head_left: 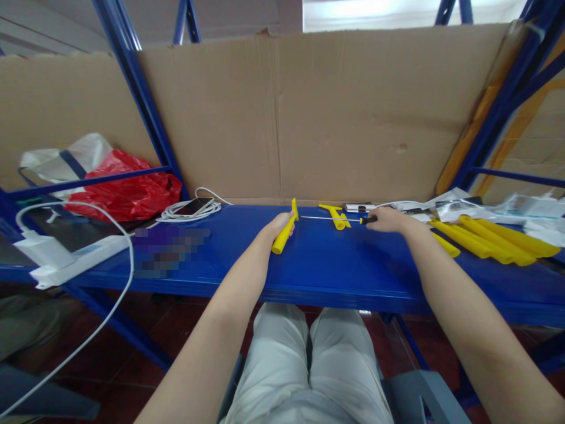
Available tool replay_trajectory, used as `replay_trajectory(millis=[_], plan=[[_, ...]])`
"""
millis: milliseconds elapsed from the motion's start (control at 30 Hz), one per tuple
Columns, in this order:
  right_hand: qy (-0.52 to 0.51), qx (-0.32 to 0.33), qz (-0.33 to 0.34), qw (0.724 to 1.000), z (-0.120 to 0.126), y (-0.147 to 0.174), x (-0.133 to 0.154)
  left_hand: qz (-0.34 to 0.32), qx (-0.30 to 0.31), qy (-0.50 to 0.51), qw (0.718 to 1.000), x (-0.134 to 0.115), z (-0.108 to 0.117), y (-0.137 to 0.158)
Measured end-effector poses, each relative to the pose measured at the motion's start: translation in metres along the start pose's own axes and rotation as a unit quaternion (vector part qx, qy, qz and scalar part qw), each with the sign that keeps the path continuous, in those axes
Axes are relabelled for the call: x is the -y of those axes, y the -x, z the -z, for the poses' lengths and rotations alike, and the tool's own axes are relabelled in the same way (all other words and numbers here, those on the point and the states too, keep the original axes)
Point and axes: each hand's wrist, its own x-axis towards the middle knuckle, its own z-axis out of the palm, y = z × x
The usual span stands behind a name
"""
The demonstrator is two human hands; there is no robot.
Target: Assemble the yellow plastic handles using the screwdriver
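Observation:
My left hand is wrapped round a yellow T-shaped handle, its thick end slanting down toward me. In my right hand is a screwdriver with a dark handle and a long thin shaft. The shaft points left, and its tip lies at or close to the head of the yellow handle; whether they touch I cannot tell. Behind the shaft, a second yellow T-shaped piece rests on the blue table with a small yellow part beside it.
Several yellow tubes lie at the right, before clear plastic bags. On the left are a white power strip, a coiled white cable, a phone and a red plastic bag. Cardboard walls off the back.

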Motion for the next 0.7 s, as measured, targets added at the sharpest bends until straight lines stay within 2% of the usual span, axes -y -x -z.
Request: replay_trajectory(millis=[133, 333, 600, 700], plan=[[0.029, -0.032, -0.008, 0.999, 0.0016, 0.0027, 0.0032, 0.002, -0.001, -0.002, 1.000, -0.0001, 0.0000, -0.0002], [0.046, -0.045, -0.021, 0.998, 0.0018, 0.0043, 0.0062, 0.010, -0.003, 0.000, 1.000, -0.0004, -0.0003, 0.0005], [0.020, -0.012, -0.015, 1.000, 0.0020, 0.0040, 0.0054, 0.009, -0.004, -0.002, 1.000, -0.0007, -0.0005, 0.0014], [0.033, -0.037, -0.004, 0.999, 0.0011, 0.0025, 0.0045, 0.005, -0.002, 0.002, 1.000, -0.0005, -0.0002, 0.0010]])
